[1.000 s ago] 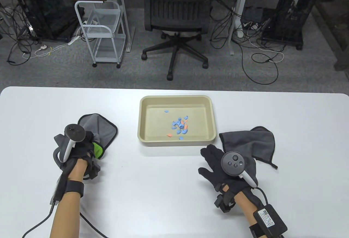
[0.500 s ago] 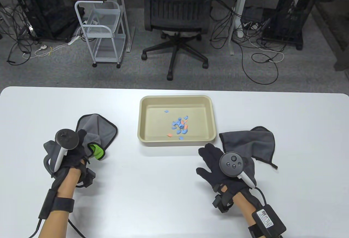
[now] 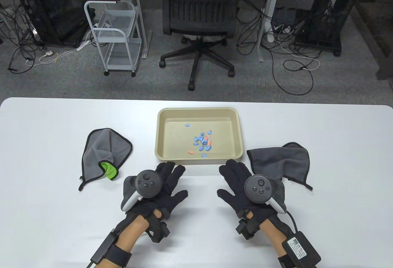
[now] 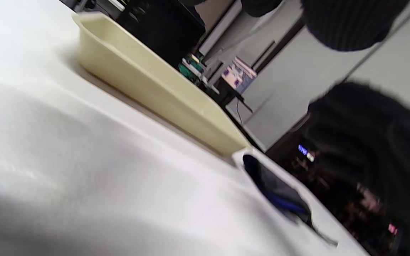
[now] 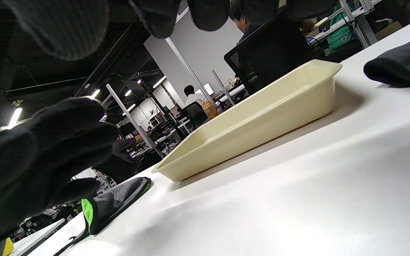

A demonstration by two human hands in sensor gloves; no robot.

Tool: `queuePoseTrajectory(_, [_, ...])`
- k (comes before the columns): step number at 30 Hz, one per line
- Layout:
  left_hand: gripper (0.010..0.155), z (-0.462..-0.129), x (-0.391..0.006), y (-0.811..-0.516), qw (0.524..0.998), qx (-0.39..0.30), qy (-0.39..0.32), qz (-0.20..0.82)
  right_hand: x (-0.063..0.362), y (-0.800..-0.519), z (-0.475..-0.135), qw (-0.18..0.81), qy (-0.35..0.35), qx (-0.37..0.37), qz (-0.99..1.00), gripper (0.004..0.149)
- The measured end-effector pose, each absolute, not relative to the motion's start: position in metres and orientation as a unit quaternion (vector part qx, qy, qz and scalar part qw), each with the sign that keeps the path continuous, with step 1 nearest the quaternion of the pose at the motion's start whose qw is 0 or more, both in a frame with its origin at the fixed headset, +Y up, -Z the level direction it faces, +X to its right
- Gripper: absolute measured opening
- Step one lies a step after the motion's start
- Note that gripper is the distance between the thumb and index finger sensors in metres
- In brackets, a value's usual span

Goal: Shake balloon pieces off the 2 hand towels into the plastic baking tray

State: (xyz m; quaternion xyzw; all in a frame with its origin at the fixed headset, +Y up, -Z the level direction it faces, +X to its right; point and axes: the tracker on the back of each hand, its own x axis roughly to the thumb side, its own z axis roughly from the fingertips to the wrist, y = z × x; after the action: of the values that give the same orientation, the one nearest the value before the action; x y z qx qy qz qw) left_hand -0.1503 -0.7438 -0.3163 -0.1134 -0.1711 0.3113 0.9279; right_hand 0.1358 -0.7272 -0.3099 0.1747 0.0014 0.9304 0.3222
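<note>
Both the left hand [image 3: 164,188] and right hand [image 3: 238,185] lie spread, apparently flat, just before the baking tray [image 3: 198,160]; towels flank it, untouched.

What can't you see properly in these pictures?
- Underside of the left towel: hidden in the table view, lying against the table.
- Tray inside: hidden by its wall in both wrist views.
- Right towel: blurred in the left wrist view.
- Balloon pieces: too small to count.
</note>
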Motion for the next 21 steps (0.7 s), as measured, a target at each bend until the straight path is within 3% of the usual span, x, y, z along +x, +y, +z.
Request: queuePoseTrajectory(21, [0.081,-0.3132,-0.1446,-0.7546,0.922,-0.092,-0.178,0.332,0.1271,-0.7376,-0.3083,0.294,0.014,0.185,0.938,0.074])
